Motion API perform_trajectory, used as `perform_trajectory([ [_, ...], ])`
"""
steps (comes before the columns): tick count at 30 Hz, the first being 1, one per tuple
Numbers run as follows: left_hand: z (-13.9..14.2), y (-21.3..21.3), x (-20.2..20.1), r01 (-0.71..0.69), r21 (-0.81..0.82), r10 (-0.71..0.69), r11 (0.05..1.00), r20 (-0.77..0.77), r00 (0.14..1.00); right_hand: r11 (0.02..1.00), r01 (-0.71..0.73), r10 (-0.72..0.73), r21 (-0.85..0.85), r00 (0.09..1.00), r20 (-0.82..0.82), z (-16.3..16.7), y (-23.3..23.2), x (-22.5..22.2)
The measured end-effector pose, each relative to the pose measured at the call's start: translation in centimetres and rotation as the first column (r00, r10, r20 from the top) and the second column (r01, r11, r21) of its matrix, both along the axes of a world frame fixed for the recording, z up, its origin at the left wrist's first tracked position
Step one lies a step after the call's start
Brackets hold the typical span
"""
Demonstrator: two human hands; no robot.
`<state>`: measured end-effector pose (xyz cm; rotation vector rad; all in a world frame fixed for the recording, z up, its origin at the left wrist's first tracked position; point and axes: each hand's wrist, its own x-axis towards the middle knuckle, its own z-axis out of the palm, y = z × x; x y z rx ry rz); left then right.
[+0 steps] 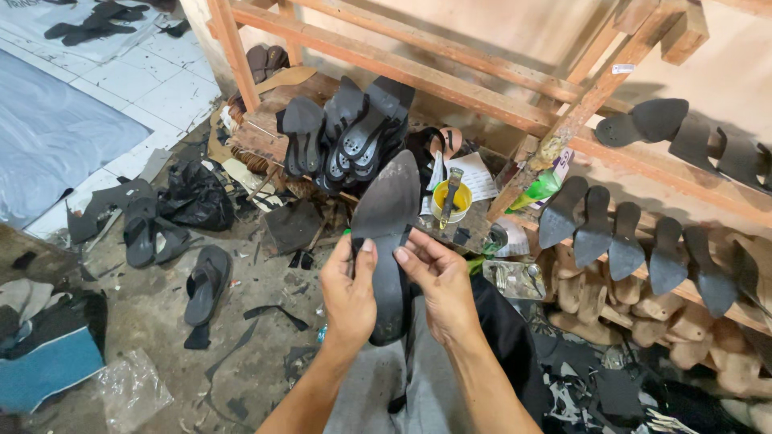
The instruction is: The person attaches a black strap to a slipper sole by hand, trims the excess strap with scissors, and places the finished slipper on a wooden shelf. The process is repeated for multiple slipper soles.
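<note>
A black pointed shoe sole (389, 210) with a strap across its middle is held up in front of me, toe pointing away. My left hand (347, 291) grips its left edge, thumb on the sole's face. My right hand (438, 281) grips the right edge, fingers pressing the black strap against the sole. Both forearms come up from the bottom of the view over my lap.
A stack of black soles (347, 133) leans on the wooden rack (418, 76) ahead. A yellow glue pot (450, 202) with a brush stands beside it. More soles on wooden lasts (635, 241) line the right shelf. Black sandals (205, 285) and scraps litter the floor at left.
</note>
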<state>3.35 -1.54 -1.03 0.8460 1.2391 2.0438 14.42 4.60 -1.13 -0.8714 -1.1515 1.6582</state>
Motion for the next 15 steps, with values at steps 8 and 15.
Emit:
perform_trajectory([
  [8, -3.0, 1.5, -2.1, -0.139, -0.006, 0.139, 0.99, 0.011, 0.99, 0.945, -0.088, 0.01, 0.316, 0.971, 0.241, -3.9, -2.9, 2.0],
  [15, -2.3, 2.3, -2.3, -0.292, 0.029, 0.221, 0.956, 0.581, 0.783, 0.999, 0.03, -0.033, 0.036, 0.998, 0.059, -7.5, -4.6, 0.8],
])
